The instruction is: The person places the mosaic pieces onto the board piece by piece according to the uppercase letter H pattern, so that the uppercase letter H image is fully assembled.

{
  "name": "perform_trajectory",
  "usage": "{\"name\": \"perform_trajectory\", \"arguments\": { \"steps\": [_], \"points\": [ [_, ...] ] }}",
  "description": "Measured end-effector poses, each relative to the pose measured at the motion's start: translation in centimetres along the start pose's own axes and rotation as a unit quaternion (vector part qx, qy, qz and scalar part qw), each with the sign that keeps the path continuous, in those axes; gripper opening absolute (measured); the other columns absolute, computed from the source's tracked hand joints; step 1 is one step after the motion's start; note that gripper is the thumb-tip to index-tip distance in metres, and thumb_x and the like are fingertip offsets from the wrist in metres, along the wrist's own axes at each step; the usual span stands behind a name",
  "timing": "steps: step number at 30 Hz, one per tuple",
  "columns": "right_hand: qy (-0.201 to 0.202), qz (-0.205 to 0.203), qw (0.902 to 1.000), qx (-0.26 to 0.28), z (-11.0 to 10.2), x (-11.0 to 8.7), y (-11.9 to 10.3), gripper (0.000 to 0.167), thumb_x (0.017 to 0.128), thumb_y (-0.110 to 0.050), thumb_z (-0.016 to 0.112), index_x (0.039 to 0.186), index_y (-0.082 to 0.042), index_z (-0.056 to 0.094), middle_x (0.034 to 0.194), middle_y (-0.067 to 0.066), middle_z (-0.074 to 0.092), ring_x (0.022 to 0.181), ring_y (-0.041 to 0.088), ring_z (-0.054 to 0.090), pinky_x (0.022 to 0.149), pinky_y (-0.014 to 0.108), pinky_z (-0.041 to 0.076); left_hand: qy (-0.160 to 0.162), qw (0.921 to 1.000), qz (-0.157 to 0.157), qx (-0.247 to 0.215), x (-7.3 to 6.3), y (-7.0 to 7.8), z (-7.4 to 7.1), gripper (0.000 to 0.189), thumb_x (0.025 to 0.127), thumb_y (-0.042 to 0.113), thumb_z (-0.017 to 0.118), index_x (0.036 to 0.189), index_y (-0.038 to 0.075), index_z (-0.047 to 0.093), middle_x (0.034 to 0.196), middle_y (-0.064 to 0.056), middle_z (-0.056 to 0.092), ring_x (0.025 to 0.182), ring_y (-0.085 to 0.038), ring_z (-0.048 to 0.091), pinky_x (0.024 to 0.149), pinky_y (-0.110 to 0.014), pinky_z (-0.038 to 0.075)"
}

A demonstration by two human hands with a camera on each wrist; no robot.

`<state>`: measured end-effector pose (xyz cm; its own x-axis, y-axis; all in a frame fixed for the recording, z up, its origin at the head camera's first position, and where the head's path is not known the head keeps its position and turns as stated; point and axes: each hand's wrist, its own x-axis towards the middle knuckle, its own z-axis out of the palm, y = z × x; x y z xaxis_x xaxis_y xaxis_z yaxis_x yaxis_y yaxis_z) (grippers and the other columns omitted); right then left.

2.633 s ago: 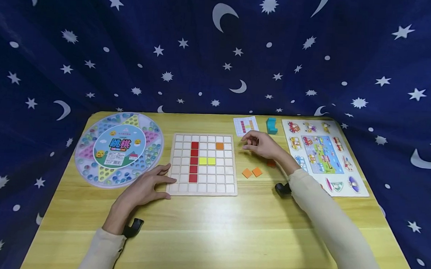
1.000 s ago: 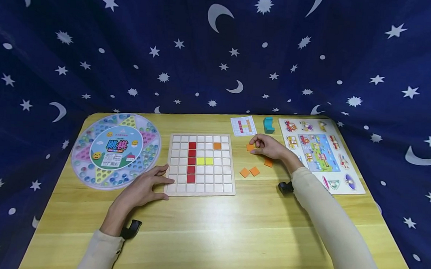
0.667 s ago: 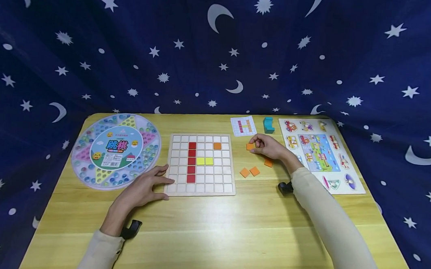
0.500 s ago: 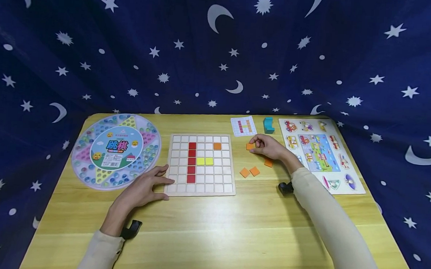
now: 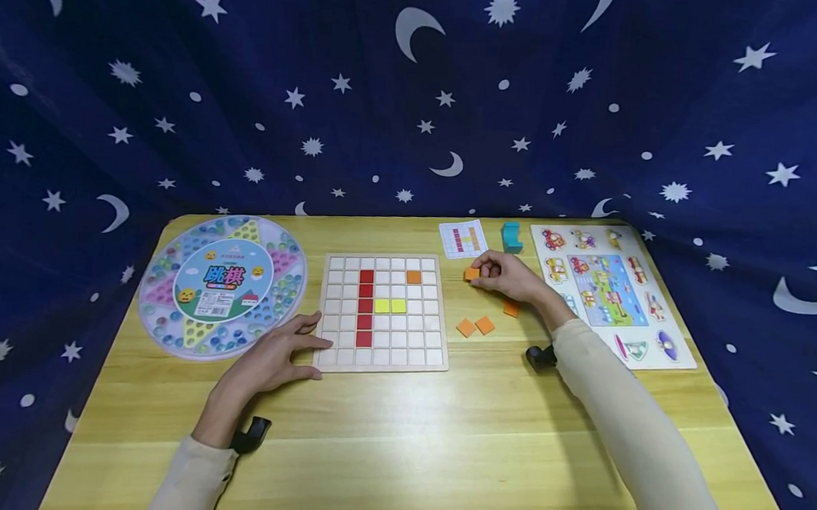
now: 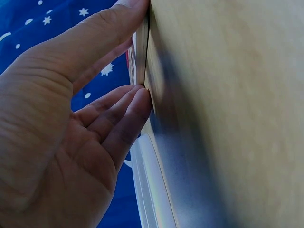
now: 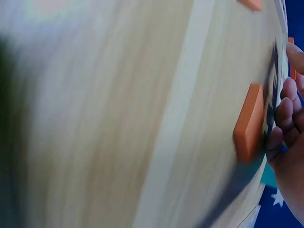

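Observation:
A white grid board (image 5: 417,362) lies mid-table, bearing a column of several red tiles (image 5: 366,305), two yellow tiles (image 5: 389,306) and one orange tile (image 5: 413,277). My left hand (image 5: 274,360) rests at its lower left corner, fingers spread and touching the edge; the left wrist view shows this left hand (image 6: 80,118) against the board's side. Right of the board, my right hand (image 5: 507,276) pinches an orange tile (image 5: 472,274) between thumb and fingers. Near it lie two loose orange tiles (image 5: 475,326) and another orange tile (image 5: 510,309), partly under the forearm.
A small pattern card (image 5: 462,239) and a teal block (image 5: 512,237) stand behind my right hand. To the right is a vehicle picture puzzle (image 5: 614,297). A round Chinese checkers set (image 5: 223,284) with marbles lies at the left. A starry curtain (image 5: 416,117) hangs behind.
My right hand, with no tile visible in it at first, drew back right, came to pinch the orange tile, and has now lifted it slightly. The left hand stays at the board's corner.

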<state>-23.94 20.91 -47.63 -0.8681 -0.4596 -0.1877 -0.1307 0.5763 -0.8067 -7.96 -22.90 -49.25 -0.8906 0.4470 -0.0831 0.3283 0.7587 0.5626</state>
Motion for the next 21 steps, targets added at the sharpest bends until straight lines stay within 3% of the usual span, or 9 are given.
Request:
{"name": "perform_trajectory", "arguments": {
  "steps": [4, 10, 14, 21],
  "points": [
    [-0.01, -0.01, 0.9996, 0.024, 0.9, 0.3, -1.5, 0.029, 0.09, -0.004, 0.069, 0.113, 0.01, 0.058, 0.086, 0.017, 0.053, 0.069, 0.02, 0.044, 0.059, 0.021, 0.037, 0.0, 1.0, -0.001, -0.002, 0.0, 0.0, -0.1, 0.048, 0.075, 0.033, 0.085, 0.12, 0.023, 0.072, 0.151, -0.011, 0.044, 0.138, -0.036, 0.042, 0.108, -0.057, 0.039],
    [-0.027, -0.049, 0.9978, 0.036, 3.0, 1.5, -2.2, 0.026, 0.088, -0.011, 0.073, 0.108, 0.001, 0.062, 0.085, 0.011, 0.053, 0.069, 0.016, 0.043, 0.059, 0.019, 0.037, 0.0, 1.0, -0.003, -0.003, 0.1, 0.0, -0.1, 0.048, 0.075, 0.033, 0.085, 0.12, 0.024, 0.072, 0.151, -0.011, 0.044, 0.138, -0.036, 0.042, 0.108, -0.057, 0.038],
    [-0.045, -0.075, 0.9955, 0.037, 4.4, 2.1, -2.9, 0.024, 0.087, -0.011, 0.074, 0.107, -0.003, 0.063, 0.083, 0.007, 0.053, 0.069, 0.016, 0.043, 0.059, 0.02, 0.037, 0.001, 1.0, -0.003, -0.005, 0.1, 0.1, -0.1, 0.048, 0.074, 0.033, 0.085, 0.12, 0.023, 0.072, 0.151, -0.011, 0.044, 0.138, -0.035, 0.042, 0.108, -0.056, 0.038],
    [-0.061, -0.084, 0.9945, 0.006, 6.3, 2.5, -3.9, 0.023, 0.088, -0.011, 0.073, 0.106, -0.002, 0.062, 0.082, 0.004, 0.05, 0.07, 0.015, 0.043, 0.061, 0.022, 0.037, -0.002, 1.0, -0.002, 0.002, 0.0, 0.0, -0.1, 0.048, 0.075, 0.035, 0.084, 0.12, 0.024, 0.071, 0.151, -0.011, 0.044, 0.138, -0.035, 0.042, 0.108, -0.056, 0.039]
  ]
}}
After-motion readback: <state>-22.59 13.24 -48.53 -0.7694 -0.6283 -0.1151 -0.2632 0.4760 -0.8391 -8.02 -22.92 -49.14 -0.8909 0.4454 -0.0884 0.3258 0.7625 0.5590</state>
